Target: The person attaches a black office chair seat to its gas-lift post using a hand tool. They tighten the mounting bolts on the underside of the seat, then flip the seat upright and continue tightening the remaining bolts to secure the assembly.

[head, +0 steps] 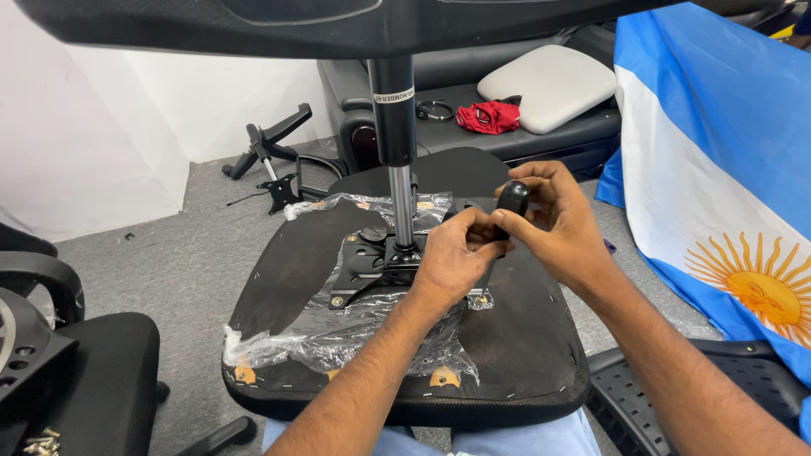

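Pinched between thumb and fingers of the right hand (553,224) — a black oval knob (512,198), raised just above the far right part of an upturned office-chair seat (279,279). Closed around the lever below the knob, the left hand (456,253), fingers curled tight, seemingly steadying the part while the right hand works the knob's top. Both grips shut firmly on the same piece, knuckles nearly touching.

Resting underside-up across the lap, the seat, its dark fabric stapled round the edges, likely flipped to bring the hardware within reach. Bolted near the seat's centre, a black metal mounting plate (367,262), with a silver gas-lift column (401,198) rising upright from it to a chair base overhead. Crumpled over the near half of the seat and along its far edge, clear plastic wrapping (338,333) — peeled back from the plate, not removed.

Beyond the seat's far edge, on grey carpet, a loose black armrest part (274,156). Farther back, a dark sofa carrying a pale cushion (549,84) and a red cloth (488,116). Draped at right, a blue-and-white flag with a golden sun (718,160). At near left, another black chair seat (101,380).
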